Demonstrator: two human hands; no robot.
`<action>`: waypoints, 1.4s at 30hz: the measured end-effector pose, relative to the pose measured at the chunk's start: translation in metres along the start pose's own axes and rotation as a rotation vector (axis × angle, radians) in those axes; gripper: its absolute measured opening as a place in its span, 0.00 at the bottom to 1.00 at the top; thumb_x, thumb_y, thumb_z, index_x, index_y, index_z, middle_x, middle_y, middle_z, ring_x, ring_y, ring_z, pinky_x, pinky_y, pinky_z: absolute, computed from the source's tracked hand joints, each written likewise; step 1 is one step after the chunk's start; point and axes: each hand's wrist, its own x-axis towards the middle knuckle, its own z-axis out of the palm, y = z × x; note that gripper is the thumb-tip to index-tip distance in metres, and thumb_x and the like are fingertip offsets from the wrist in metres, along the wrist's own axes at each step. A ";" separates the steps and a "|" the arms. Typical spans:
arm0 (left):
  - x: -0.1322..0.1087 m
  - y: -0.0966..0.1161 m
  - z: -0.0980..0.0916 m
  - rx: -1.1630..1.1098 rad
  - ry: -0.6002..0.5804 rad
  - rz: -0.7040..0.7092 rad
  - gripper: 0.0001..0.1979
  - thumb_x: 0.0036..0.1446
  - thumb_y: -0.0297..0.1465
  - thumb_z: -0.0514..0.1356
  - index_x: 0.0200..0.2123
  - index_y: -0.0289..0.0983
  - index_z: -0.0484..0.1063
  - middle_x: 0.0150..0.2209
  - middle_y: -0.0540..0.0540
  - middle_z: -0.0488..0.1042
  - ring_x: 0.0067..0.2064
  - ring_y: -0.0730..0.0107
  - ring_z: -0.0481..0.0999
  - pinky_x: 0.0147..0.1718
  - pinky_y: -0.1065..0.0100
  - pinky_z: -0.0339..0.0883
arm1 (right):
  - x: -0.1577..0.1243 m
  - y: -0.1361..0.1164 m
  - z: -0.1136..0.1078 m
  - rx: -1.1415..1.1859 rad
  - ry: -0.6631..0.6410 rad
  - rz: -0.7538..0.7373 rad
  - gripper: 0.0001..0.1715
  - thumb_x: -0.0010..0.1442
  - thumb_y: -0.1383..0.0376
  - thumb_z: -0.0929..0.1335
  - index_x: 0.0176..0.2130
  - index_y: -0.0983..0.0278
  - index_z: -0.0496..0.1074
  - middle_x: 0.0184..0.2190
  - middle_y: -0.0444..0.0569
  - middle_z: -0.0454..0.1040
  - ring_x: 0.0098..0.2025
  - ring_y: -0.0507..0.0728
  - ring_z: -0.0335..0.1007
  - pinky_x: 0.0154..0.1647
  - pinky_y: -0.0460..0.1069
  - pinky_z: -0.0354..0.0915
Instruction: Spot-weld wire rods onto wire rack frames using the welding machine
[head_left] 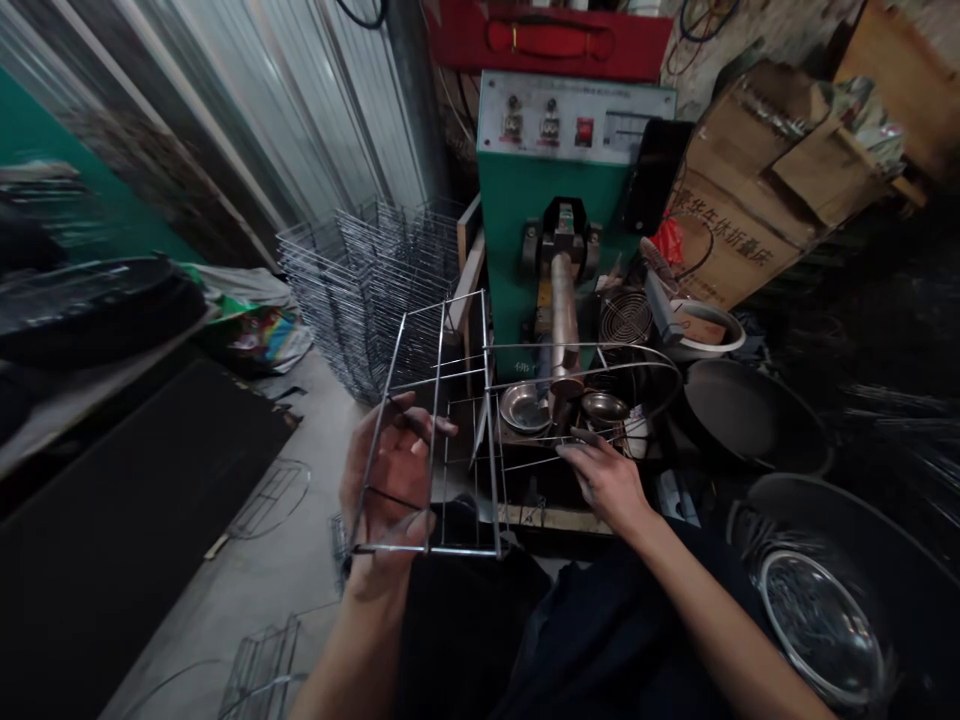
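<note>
A wire frame [491,420] of thin metal rods, with a rounded hoop at its right end, hangs in front of a green machine [502,240]. My left hand [394,470] is curled around the frame's left part, palm up, with rods running across the fingers. My right hand [604,480] pinches a thin rod at the frame's lower right. Just beyond the hands, the machine's thick metal cylinder [565,320] points down toward two small metal dishes, of which the left dish [525,407] shows more fully.
Stacked wire baskets [367,290] stand at the left of the machine. More wire frames [262,665] lie on the floor. Dark round pans [757,415], a white bowl [709,345] and a cardboard box [735,220] are at the right. A dark panel [142,520] lies left.
</note>
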 end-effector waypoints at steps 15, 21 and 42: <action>0.001 0.008 0.003 0.038 0.086 0.028 0.39 0.37 0.43 0.75 0.56 0.41 0.78 0.48 0.42 0.72 0.46 0.55 0.70 0.49 0.55 0.71 | 0.017 0.004 -0.005 -0.025 -0.049 -0.039 0.26 0.65 0.79 0.64 0.56 0.62 0.78 0.50 0.49 0.82 0.58 0.60 0.74 0.53 0.50 0.75; 0.007 0.006 0.000 0.011 0.085 0.053 0.41 0.37 0.42 0.76 0.57 0.36 0.77 0.42 0.43 0.73 0.44 0.58 0.70 0.47 0.58 0.71 | 0.026 0.008 -0.005 -0.003 -0.043 -0.054 0.29 0.63 0.81 0.62 0.56 0.61 0.78 0.49 0.51 0.82 0.60 0.59 0.72 0.56 0.50 0.74; 0.020 0.005 -0.008 0.097 0.068 -0.030 0.40 0.36 0.43 0.77 0.55 0.42 0.77 0.44 0.43 0.72 0.43 0.56 0.71 0.42 0.56 0.73 | 0.031 0.002 -0.012 -0.067 -0.137 0.003 0.24 0.70 0.75 0.63 0.57 0.57 0.77 0.52 0.50 0.81 0.61 0.58 0.70 0.50 0.47 0.72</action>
